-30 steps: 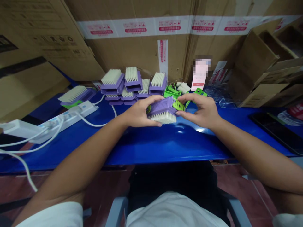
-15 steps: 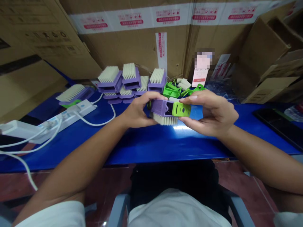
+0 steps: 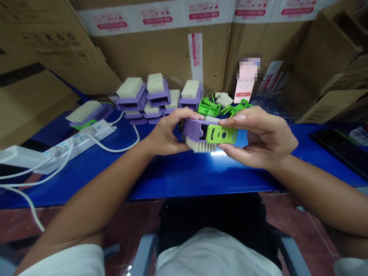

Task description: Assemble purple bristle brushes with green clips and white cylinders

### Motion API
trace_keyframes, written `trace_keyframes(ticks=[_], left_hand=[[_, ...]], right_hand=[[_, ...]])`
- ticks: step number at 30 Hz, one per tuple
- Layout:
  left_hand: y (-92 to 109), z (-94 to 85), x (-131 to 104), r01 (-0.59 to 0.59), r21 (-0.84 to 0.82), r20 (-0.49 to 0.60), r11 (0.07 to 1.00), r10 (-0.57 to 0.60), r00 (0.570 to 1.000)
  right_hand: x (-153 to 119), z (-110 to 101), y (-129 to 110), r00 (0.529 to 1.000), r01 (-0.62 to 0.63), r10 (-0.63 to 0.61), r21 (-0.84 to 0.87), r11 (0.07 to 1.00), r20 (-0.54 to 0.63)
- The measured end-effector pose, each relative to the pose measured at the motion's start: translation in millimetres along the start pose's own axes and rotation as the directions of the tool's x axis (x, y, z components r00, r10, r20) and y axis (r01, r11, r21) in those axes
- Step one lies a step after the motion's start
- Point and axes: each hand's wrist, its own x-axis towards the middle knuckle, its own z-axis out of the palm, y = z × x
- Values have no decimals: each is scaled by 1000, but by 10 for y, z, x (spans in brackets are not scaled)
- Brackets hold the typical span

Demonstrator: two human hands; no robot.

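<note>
Above the blue table, my left hand grips a purple brush head by its left end, thumb below and fingers on top. Its pale bristles point downward. At the right end of the brush head, my right hand pinches a slotted green plastic piece between thumb and fingers. The green piece sits against the dark open end of the purple body; whether it is fastened there, I cannot tell. Fingers cover part of both pieces.
Several purple brush heads are stacked behind my hands. Loose green parts lie beside them. A lit phone leans on the cardboard boxes. On the left is a white power strip with cables; a dark phone-like slab lies right.
The green piece has turned so its slotted face shows more, and it has shifted slightly right with my right hand. My left hand's grip looks the same.
</note>
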Motion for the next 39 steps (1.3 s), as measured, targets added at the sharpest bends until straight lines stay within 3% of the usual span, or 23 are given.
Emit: trace_keyframes(ticks=[14, 24, 33, 39], left_hand=[[24, 22, -8, 11, -1, -1, 1000, -11, 1000], [24, 29, 0, 29, 6, -12, 1000, -29, 999], [6, 23, 2, 26, 0, -7, 1000, -26, 1000], [-9, 38, -5, 1, 8, -11, 1000, -1, 1000]], right_hand=[[-19, 23, -13, 1000, -10, 10, 43, 999, -2], [-65, -7, 48, 997, -37, 46, -147, 988, 63], [1, -9, 47, 998, 36, -32, -71, 997, 48], [-8, -49, 73, 990, 16, 11, -193, 981, 140]])
